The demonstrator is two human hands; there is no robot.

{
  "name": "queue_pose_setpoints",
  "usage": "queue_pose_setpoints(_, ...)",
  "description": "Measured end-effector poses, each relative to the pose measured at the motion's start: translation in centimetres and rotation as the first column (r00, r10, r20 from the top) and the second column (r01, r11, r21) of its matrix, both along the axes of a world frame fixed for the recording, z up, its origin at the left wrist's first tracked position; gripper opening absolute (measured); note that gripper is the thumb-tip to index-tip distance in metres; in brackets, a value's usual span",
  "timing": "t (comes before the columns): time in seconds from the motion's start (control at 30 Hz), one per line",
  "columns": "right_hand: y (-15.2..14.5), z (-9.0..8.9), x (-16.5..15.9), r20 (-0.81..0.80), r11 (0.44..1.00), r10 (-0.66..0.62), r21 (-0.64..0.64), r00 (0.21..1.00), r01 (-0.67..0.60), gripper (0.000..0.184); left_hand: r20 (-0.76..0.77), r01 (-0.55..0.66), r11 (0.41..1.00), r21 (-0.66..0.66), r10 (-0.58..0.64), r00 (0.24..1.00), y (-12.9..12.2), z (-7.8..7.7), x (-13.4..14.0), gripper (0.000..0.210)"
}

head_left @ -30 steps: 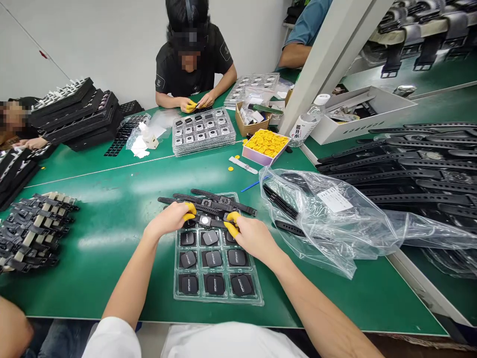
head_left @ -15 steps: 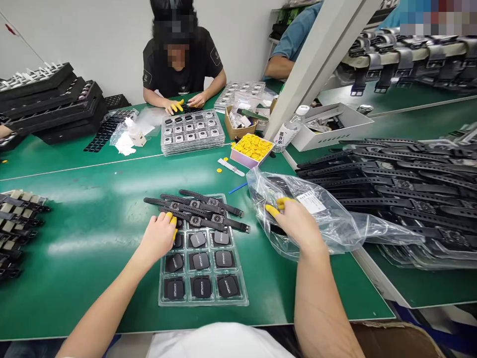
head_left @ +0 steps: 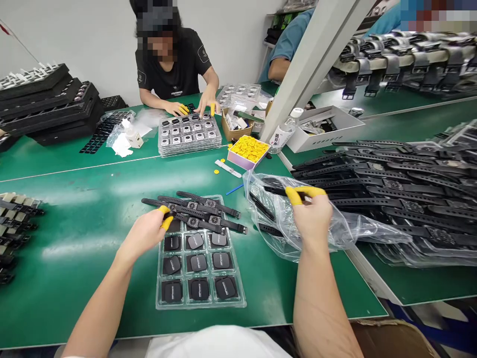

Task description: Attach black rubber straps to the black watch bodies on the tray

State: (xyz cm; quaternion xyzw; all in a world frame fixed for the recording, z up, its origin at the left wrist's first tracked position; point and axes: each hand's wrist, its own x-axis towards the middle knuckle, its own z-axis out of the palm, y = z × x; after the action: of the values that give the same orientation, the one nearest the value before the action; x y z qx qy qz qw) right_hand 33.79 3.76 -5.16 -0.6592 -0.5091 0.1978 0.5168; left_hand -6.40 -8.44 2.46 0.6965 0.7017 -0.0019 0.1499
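Observation:
My left hand, with yellow finger covers on thumb and forefinger, pinches a small black piece whose kind is hard to make out. It is at the upper left of a clear plastic tray with dark square watch heads in its cells. Across the tray's far end lie several black smartwatches, sensor backs up. My right hand, also in yellow finger covers, grips a black watch strap over a clear plastic bag. More black straps lie in the bag; the rest of the held one is hidden by my fingers.
Black watches are heaped at right. A box of yellow finger covers, a bottle and a white box stand beyond the bag. A co-worker sits opposite, behind stacked trays. Strapped racks are at left.
My right hand has risen out of the bag, up and to the right, with a black strap in its fingers. My left hand has shifted slightly left and now pinches a small black piece.

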Motion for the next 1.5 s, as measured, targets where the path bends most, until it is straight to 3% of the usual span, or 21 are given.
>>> queue_pose_setpoints(0.03, -0.2, 0.6, -0.6, -0.111, 0.993, -0.026, 0.114, 0.994, 0.039, 0.040, 0.106, -0.052, 0.999, 0.006, 0.051, 0.993, 0.1, 0.9, 0.4, 0.019)
queue_pose_setpoints(0.1, -1.2, 1.7, -2.7, -0.349, 0.967, 0.047, 0.250, 0.936, 0.045, 0.043, 0.367, -0.110, 0.992, 0.061, 0.080, 0.927, 0.6, 2.2, 1.8, 0.019)
queue_pose_setpoints(0.17, -2.8, 2.5, -5.4, -0.528, 0.964, 0.220, 0.244, 0.820, -0.102, 0.045, 0.590, -0.098, 0.985, 0.144, -0.006, 0.807, 1.4, 2.4, 4.1, 0.018)
queue_pose_setpoints(0.2, -3.7, 2.8, -6.8, -0.600, 0.946, 0.324, 0.198, 0.732, -0.257, 0.044, 0.658, -0.070, 0.981, 0.180, -0.067, 0.750, 2.0, 2.1, 5.5, 0.020)
queue_pose_setpoints(0.27, -5.6, 2.9, -9.4, -0.713, 0.814, 0.464, 0.108, 0.526, -0.571, 0.042, 0.700, 0.011, 0.975, 0.221, -0.167, 0.695, 3.2, 0.9, 8.1, 0.026)
queue_pose_setpoints(0.33, -7.1, 2.6, -11.0, -0.773, 0.652, 0.512, 0.066, 0.374, -0.756, 0.041, 0.658, 0.133, 0.953, 0.272, -0.285, 0.697, 4.4, -0.5, 10.1, 0.035)
queue_pose_setpoints(0.4, -7.7, 2.0, -11.6, -0.787, 0.557, 0.533, 0.052, 0.309, -0.829, 0.040, 0.578, 0.271, 0.902, 0.335, -0.424, 0.697, 5.3, -1.7, 11.1, 0.045)
queue_pose_setpoints(0.47, -7.6, 1.5, -11.5, -0.784, 0.518, 0.548, 0.044, 0.292, -0.854, 0.039, 0.513, 0.362, 0.848, 0.386, -0.524, 0.680, 5.7, -2.4, 11.2, 0.054)
queue_pose_setpoints(0.57, -7.1, 1.2, -11.0, -0.789, 0.518, 0.539, 0.035, 0.295, -0.854, 0.035, 0.484, 0.390, 0.815, 0.429, -0.572, 0.663, 5.8, -2.9, 10.7, 0.057)
queue_pose_setpoints(0.7, -6.9, 1.3, -11.2, -0.822, 0.598, 0.478, 0.046, 0.310, -0.800, 0.034, 0.478, 0.365, 0.819, 0.443, -0.560, 0.676, 5.8, -3.1, 10.6, 0.052)
queue_pose_setpoints(0.83, -7.0, 1.8, -11.8, -0.879, 0.632, 0.406, 0.074, 0.249, -0.771, 0.033, 0.462, 0.344, 0.829, 0.441, -0.538, 0.705, 5.8, -3.4, 11.1, 0.048)
queue_pose_setpoints(0.93, -6.9, 2.1, -11.8, -0.925, 0.632, 0.337, 0.084, 0.176, -0.770, 0.034, 0.446, 0.343, 0.826, 0.447, -0.538, 0.715, 5.8, -3.5, 11.1, 0.048)
queue_pose_setpoints(1.03, -6.7, 2.0, -11.6, -0.941, 0.629, 0.303, 0.079, 0.151, -0.773, 0.036, 0.456, 0.372, 0.802, 0.467, -0.579, 0.676, 5.8, -3.2, 11.0, 0.047)
queue_pose_setpoints(1.1, -6.6, 1.8, -11.5, -0.943, 0.621, 0.295, 0.067, 0.154, -0.781, 0.036, 0.442, 0.387, 0.790, 0.475, -0.595, 0.672, 5.8, -3.1, 11.0, 0.045)
queue_pose_setpoints(1.33, -6.5, 1.7, -11.2, -0.927, 0.567, 0.314, 0.011, 0.204, -0.824, 0.045, 0.238, 0.467, 0.786, 0.405, -0.583, 0.777, 5.9, -3.0, 11.2, 0.037)
queue_pose_setpoints(1.5, -6.4, 1.8, -11.3, -0.902, 0.588, 0.352, 0.007, 0.248, -0.809, 0.043, 0.436, 0.401, 0.820, 0.409, -0.562, 0.703, 6.1, -3.0, 10.1, 0.040)
